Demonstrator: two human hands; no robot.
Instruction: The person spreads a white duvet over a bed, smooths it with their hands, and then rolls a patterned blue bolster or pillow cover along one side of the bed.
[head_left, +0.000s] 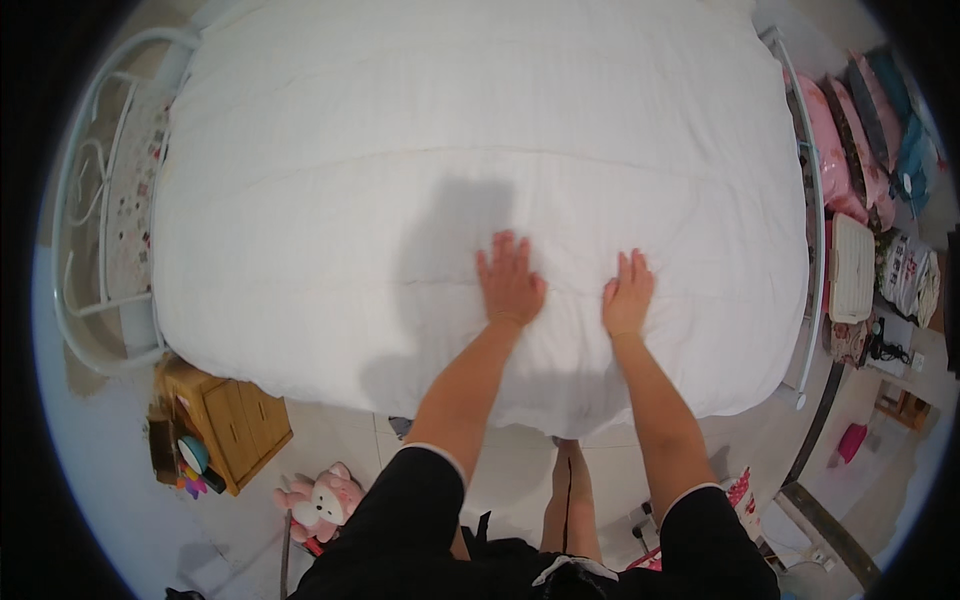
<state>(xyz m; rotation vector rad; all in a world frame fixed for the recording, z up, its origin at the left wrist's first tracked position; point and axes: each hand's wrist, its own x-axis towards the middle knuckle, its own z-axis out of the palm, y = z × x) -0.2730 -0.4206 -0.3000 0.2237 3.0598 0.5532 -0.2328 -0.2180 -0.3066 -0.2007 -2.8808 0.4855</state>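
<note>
A white quilt (337, 135) covers the bed and hangs over its near side. My left hand (512, 281) rests palm down on the quilt, its fingers spread and pointing away from me. To its right, my right hand (630, 292) also lies flat on the cloth, thumb tucked close to its fingers. Neither hand grips anything that I can see. Shallow wrinkles run through the fabric around and between them. My shadow falls across the quilt beside my left hand.
White metal bed rails (67, 202) curve up at the left end, with another frame (814, 225) at the right. A wooden cabinet (232, 427) and a pink plush toy (326, 502) are at the lower left. Beyond the right rail stand wrapped pink bundles (825, 150) and a lidded box (852, 268).
</note>
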